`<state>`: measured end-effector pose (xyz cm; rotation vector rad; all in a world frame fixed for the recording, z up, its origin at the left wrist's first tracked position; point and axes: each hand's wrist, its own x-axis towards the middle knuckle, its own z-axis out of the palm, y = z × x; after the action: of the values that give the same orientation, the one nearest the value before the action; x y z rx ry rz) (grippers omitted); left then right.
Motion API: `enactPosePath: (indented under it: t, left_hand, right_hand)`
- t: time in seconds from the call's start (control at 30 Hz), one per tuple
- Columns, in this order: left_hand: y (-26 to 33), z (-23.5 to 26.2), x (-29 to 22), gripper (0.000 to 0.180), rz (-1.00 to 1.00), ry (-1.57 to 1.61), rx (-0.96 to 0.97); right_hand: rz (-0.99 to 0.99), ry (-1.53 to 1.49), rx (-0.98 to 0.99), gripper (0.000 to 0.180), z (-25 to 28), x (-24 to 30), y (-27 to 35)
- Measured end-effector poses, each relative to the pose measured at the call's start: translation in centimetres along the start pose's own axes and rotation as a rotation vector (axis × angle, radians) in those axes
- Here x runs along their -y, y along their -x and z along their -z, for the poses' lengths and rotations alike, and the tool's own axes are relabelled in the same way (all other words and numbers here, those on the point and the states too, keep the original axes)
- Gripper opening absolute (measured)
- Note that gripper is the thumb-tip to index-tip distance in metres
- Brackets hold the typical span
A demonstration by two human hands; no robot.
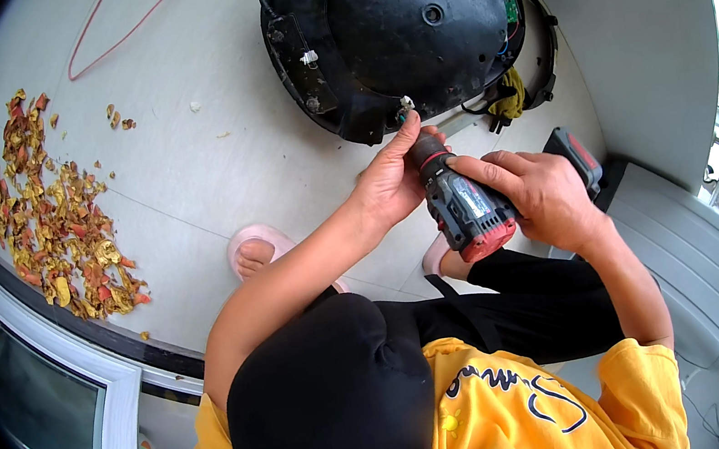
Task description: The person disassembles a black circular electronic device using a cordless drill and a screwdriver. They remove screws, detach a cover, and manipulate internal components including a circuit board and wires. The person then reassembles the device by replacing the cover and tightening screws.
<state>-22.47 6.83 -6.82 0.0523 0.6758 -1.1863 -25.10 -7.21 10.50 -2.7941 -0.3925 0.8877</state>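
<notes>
A cordless drill (467,202), dark grey with red parts, points away from me at the near edge of a black rounded appliance housing (390,46). My right hand (550,193) is wrapped round the drill's grip, and the battery pack (579,161) sticks out to its right. At the front end my left hand (390,179) closes about the chuck, with its thumb stretched toward the housing. Just beyond the thumb is a small whitish fitting (406,103) on the housing's edge. The bit's tip is hidden by my left fingers.
Dried peel pieces (71,228) lie spread on the pale floor at the left. A thin red cord (97,27) is at the far left. Beside the housing are a yellow-and-black glove (508,101) and a curved black strip (551,50). A whitish box (684,243) stands at the right.
</notes>
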Motion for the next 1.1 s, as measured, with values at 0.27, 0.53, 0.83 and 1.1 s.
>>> enactPosePath:
  t: [0.27, 0.53, 0.83, 1.1]
  left_hand:
    - [0.2, -3.8, 0.9, 0.054, 0.008, -0.031, 0.233]
    - [-0.7, -4.0, 1.4, 0.038, -0.027, 0.2, 0.164]
    - [-0.8, -3.0, 1.8, 0.045, -0.023, 0.013, 0.206]
    - [2.6, 1.8, -0.6, 0.054, 0.249, -0.061, 0.117]
  right_hand:
    - [0.093, 0.38, 0.097, 0.078, 5.5, -1.1, -3.6]
    - [-0.607, -0.301, -0.573, 0.075, 3.8, 4.0, 3.5]
    - [-0.857, -1.157, -0.258, 0.048, 2.6, 1.7, -1.9]
    - [-0.028, -0.087, 0.028, 0.062, 6.2, 1.6, -3.6]
